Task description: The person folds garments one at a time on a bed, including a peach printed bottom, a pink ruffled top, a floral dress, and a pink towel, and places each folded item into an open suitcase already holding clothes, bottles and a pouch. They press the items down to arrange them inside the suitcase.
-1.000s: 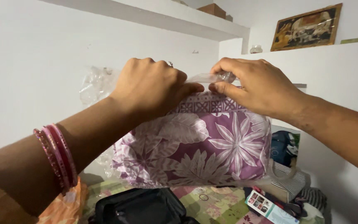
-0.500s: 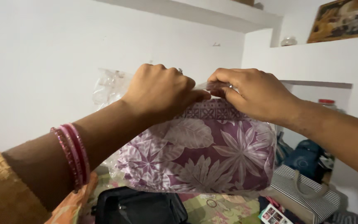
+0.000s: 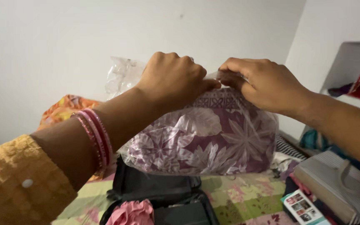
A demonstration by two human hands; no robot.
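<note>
Far left, our yellow sleeve [image 3: 19, 187] and pink bangles [image 3: 94, 139] on the left forearm. Behind them an orange cloth [image 3: 65, 107] lies at the left edge of the bed [image 3: 246, 196].

Our left hand [image 3: 173, 79] is closed in a fist, clamped on the top edge of a clear plastic bag [image 3: 201, 139]; a loose bit of plastic sticks up just left of the knuckles. The bag hangs directly under both hands, lifted above the bed, and holds folded purple cloth with white flowers [image 3: 213, 146]. Below the bag, near the bed's front edge, an open black bag [image 3: 159, 191] with a pink cloth [image 3: 132, 213] in it.

Our right hand [image 3: 263, 83] pinches the same top edge, fingers together on the plastic, fingertips almost meeting the left thumb.

Right of that: a small printed box [image 3: 303, 207] by the bed's front right corner, a grey striped bag [image 3: 338, 187] beside it, a wall shelf [image 3: 355, 71] with red things at far right.
</note>
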